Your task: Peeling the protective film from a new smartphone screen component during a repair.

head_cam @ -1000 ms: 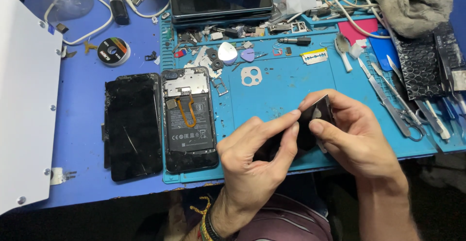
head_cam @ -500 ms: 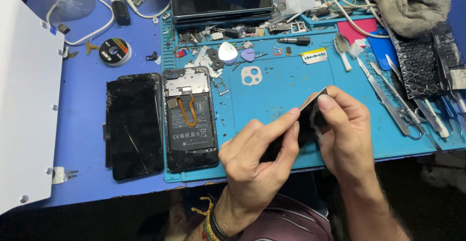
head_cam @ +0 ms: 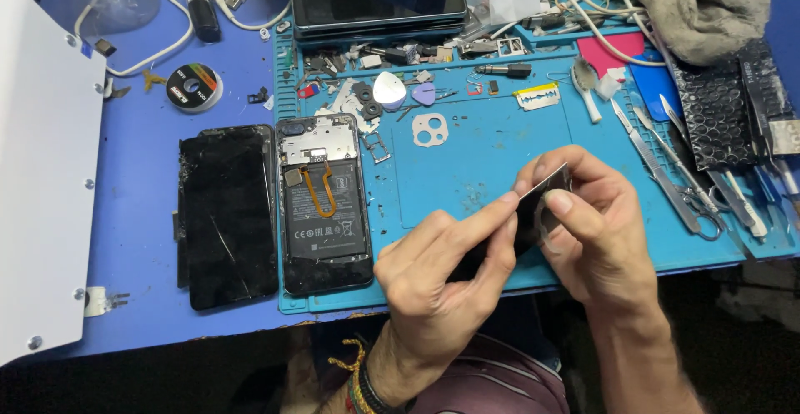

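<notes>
Since earlier, your right hand [head_cam: 604,230] tilted the dark panel [head_cam: 533,214] more edge-on; both grips closed on it, left hand [head_cam: 442,276] pinching, above the blue mat [head_cam: 492,143].

You have one view only, from the camera on your head, so no second view overlaps it. It looks steeply down and slightly forward over the surface [head_cam: 150,130], from the near edge toward the far clutter at the top of the frame. It sits close: your hands, the left hand [head_cam: 442,281] and right hand [head_cam: 596,230], fill the lower middle, with your forearms entering from the bottom edge. The blue mat [head_cam: 500,139] spans the centre and right, the white panel [head_cam: 42,197] cuts the left edge.
</notes>
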